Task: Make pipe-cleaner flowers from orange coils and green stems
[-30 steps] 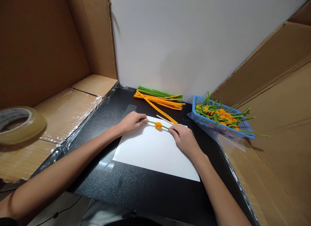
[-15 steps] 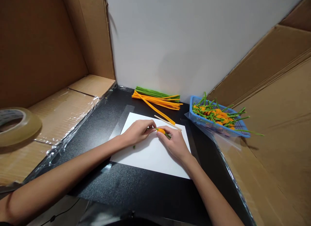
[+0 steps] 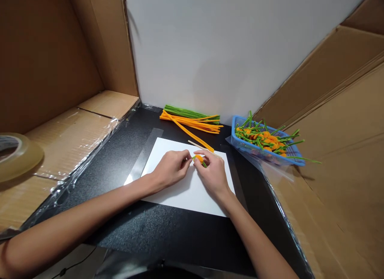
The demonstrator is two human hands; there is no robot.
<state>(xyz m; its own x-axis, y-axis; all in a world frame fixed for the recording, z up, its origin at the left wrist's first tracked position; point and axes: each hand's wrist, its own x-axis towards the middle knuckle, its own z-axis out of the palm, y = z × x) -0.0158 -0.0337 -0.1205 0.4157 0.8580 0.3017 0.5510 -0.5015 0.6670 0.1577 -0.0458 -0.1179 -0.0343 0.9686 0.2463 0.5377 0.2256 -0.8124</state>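
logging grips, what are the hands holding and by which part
A fuzzy orange ball with a fuzzy green stem: the right hand holds the ball itself, the left hand pinches the stem on the left side.

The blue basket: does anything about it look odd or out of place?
One green stem sticks out past the right rim of the blue basket, farther than the others, so it looks stray. I see nothing spilled.

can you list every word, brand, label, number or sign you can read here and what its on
No text can be read in this picture.
Roll of tape: faint marks, perhaps print, inside its core; too small and blurred to read.
White paper, orange flower, blue basket: no writing shows.
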